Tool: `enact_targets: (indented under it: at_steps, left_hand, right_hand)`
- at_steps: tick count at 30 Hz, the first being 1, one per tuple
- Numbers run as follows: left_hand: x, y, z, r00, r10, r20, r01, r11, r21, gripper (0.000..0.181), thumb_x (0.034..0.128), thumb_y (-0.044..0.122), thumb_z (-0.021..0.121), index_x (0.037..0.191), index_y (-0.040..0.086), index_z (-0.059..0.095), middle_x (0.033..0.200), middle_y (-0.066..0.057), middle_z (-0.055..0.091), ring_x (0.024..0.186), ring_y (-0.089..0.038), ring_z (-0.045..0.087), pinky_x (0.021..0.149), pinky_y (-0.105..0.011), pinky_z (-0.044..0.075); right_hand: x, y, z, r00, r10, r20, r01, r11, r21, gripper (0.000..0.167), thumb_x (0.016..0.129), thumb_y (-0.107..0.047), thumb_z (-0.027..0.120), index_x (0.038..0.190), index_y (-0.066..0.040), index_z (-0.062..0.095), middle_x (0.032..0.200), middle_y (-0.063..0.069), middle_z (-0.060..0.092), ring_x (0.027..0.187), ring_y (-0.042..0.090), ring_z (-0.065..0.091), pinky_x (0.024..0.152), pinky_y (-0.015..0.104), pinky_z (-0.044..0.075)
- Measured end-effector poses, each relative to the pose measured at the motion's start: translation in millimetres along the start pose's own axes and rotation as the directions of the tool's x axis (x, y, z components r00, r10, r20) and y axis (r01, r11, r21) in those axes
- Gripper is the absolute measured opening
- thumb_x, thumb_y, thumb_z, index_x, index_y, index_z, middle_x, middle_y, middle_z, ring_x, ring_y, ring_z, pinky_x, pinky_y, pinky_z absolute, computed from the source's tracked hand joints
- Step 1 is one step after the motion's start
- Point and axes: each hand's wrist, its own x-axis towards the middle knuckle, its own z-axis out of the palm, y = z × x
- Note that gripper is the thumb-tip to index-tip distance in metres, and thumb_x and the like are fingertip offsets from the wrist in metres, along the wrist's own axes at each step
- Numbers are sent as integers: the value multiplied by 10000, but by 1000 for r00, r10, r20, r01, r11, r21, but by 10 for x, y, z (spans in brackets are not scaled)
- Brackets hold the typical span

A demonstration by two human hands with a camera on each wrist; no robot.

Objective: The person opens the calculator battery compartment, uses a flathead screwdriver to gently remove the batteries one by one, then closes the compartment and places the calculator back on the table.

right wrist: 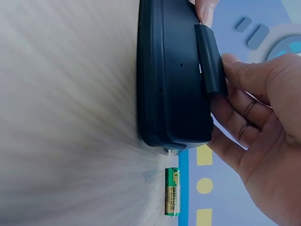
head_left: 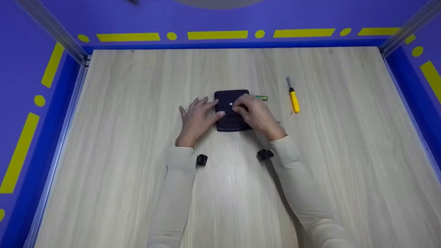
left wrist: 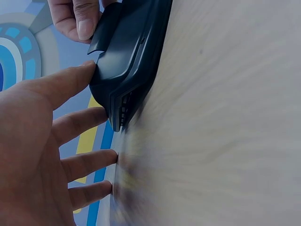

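Observation:
A black calculator-like device [head_left: 227, 95] lies back side up on the table, with a white spot on it in the head view. My right hand [head_left: 256, 113] pinches a small dark curved battery cover [right wrist: 210, 61] between thumb and fingers, tilted up from the back of the device. Spread fairly straight, the fingers of my left hand [head_left: 198, 119] steady the left side, where the thumb and a finger touch the casing. Small keys show along the device's lower edge in the left wrist view. Beyond its right edge lies a green battery [right wrist: 172, 193], partly hidden in the head view.
To the right lies a screwdriver [head_left: 294, 100] with a yellow handle, its shaft pointing away from me. The wooden table [head_left: 137, 86] is bordered by blue walls [head_left: 220, 22] with yellow marks. Black wrist mounts [head_left: 202, 159] sit at both forearms.

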Motion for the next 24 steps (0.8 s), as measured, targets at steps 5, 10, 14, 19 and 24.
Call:
enact_targets:
  at_steps: [5,10,14,19,24]
  left_hand:
    - [4,3,-4,1000,-2,-3,2,1000,8,669,994,623,645,1546,250,585,1659,-116,428,1583,-363,253,1182,-794,-38]
    - [5,4,-4,1000,-3,-7,3,1000,12,665,994,619,649,1544,251,587,1656,-115,433,1581,-363,257,1184,-792,-34]
    - [4,8,1,1000,-2,-5,2,1000,14,662,997,616,646,1546,251,586,1657,-115,431,1581,-363,258,1184,-793,-32]
    - [1,10,-1,1000,0,-1,0,1000,13,661,1001,620,635,1550,257,580,1660,-114,426,1582,-363,255,1185,-792,-32]
    - [-5,7,-1,1000,3,0,-3,1000,8,662,1002,629,629,1552,264,577,1663,-114,423,1583,-362,252,1188,-788,-30]
  right_hand:
    - [-1,5,-1,1000,0,-4,0,1000,0,73,1030,-99,713,1040,-39,754,1017,79,715,969,253,639,904,420,534]
    - [2,12,3,1000,7,-5,-7,1000,4,72,1026,-105,723,1044,-45,759,1024,75,719,983,252,642,915,427,534]
    - [5,13,10,1000,5,-17,-5,1000,-13,83,1028,-110,723,1043,-38,762,1037,90,714,998,262,639,917,428,538]
    - [7,26,31,999,13,-34,-14,999,-37,88,1024,-104,729,1048,-30,772,1048,98,697,1008,262,628,910,415,547]
    - [4,33,51,999,20,-38,-23,998,-60,110,1027,-108,726,1062,-23,787,1052,99,680,993,264,615,882,414,549]
